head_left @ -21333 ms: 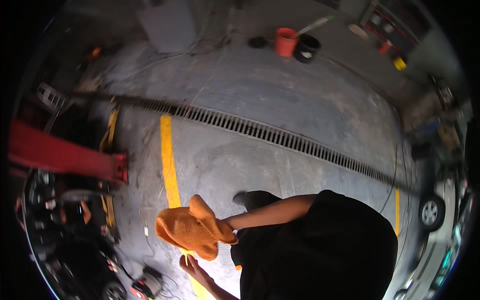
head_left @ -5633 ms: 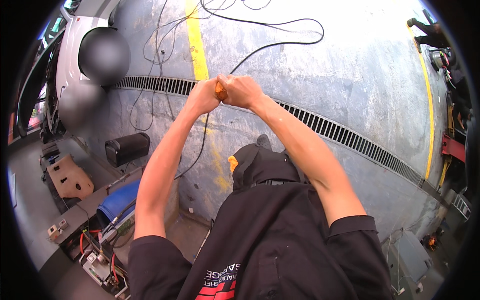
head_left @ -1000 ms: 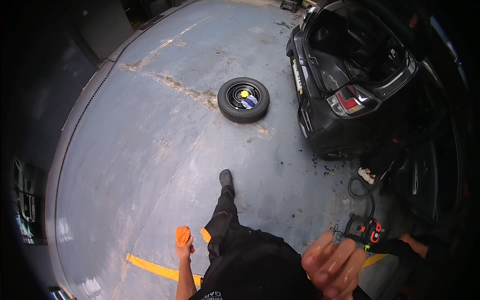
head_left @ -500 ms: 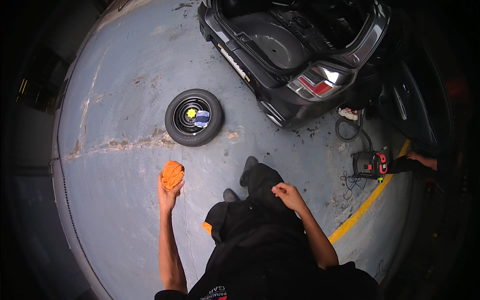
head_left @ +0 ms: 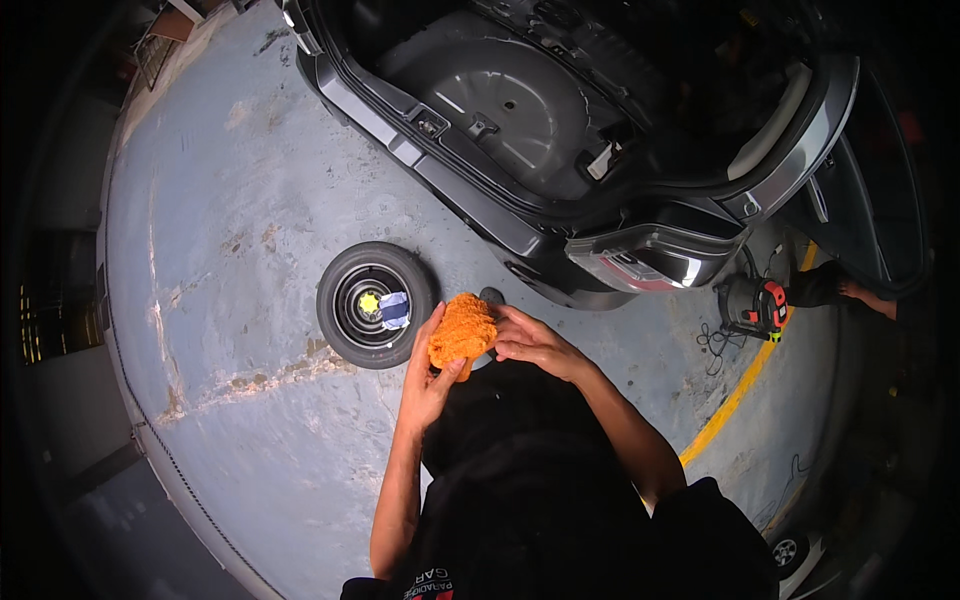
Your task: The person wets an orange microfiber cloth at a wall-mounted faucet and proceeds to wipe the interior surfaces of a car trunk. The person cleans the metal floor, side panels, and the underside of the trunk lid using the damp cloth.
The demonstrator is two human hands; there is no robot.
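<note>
A bunched orange cloth (head_left: 461, 328) is held up in front of my body. My left hand (head_left: 430, 372) is wrapped round its left and lower side, with the thumb pressed underneath. On the other side, my right hand (head_left: 537, 343) has its fingertips and thumb at the cloth's right edge, taking hold there; the cloth partly hides the fingertips. Just beyond my left hand, a spare wheel (head_left: 415, 275) lies flat on the floor. A yellow star-shaped piece (head_left: 369, 302) and a blue-and-white packet (head_left: 395, 311) sit in its rim.
A dark car's open boot (head_left: 520, 110) with a bare wheel well is ahead, its rear bumper (head_left: 480, 215) nearest me. To the right stand a vacuum cleaner (head_left: 752, 306) and another person's leg (head_left: 815, 284). A yellow line (head_left: 725, 425) crosses the blue-grey floor (head_left: 250, 470).
My left hand has brought the orange cloth rightward to the middle, and my right hand has come up to meet it. The car's boot now appears closer.
</note>
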